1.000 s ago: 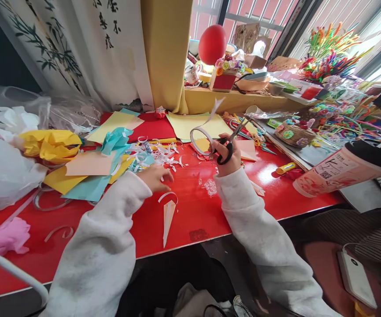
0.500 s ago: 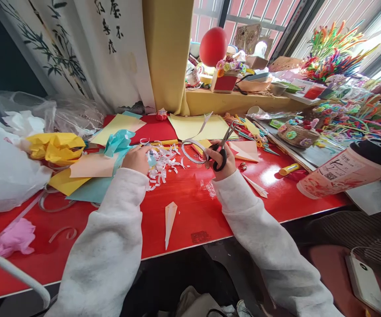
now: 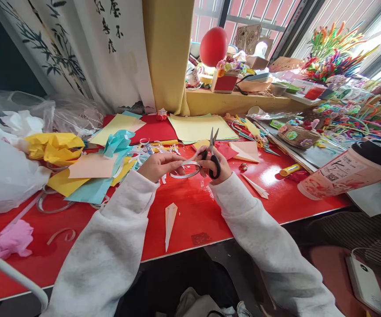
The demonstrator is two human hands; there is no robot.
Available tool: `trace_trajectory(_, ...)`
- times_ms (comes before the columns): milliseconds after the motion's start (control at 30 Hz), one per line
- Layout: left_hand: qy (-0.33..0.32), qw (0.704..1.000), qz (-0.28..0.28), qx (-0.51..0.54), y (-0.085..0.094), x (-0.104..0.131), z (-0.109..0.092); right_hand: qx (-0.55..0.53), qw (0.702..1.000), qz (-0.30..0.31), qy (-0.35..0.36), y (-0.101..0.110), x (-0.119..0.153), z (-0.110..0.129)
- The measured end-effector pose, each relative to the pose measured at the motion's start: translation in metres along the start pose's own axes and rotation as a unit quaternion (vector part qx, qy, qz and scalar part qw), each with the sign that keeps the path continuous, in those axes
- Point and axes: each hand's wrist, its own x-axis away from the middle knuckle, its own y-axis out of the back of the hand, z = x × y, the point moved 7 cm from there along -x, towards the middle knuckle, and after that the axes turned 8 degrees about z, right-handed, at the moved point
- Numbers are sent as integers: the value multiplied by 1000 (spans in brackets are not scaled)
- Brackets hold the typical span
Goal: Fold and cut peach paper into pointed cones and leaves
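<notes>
My right hand (image 3: pixel 222 169) is closed round black-handled scissors (image 3: pixel 214 161), their blades pointing up and slightly parted. A thin white paper strip (image 3: pixel 186 176) curves in a loop between both hands. Its left side is pinched by my left hand (image 3: pixel 159 167), while the right thumb and finger hold the other side. Behind the left hand lie white paper scraps (image 3: pixel 144 152), partly covered by it. A folded peach paper cone (image 3: pixel 170 222) rests on the red table (image 3: pixel 190 229) in front of me, and another folded paper piece (image 3: pixel 255 186) lies to the right.
Coloured paper sheets (image 3: pixel 91 165) and a yellow crumpled paper (image 3: pixel 56 147) are at left, beside a white plastic bag (image 3: pixel 8 171). A pink cup (image 3: pixel 338 171) leans at right near a glue stick (image 3: pixel 289 170). Yellow sheets (image 3: pixel 197 127) lie at the back.
My left hand has moved right from the paper scraps to the strip and now pinches it. The right hand has shifted slightly, and the scissors point more upright.
</notes>
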Motion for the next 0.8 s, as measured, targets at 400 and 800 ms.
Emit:
trace_trajectory(400,56,998,-12,35,-12,-1,9,34,995,-81,47,8,4,14)
trace_trajectory(800,-13,996,45,71,-21,-9,13,65,992,-53,90,-7,7,22)
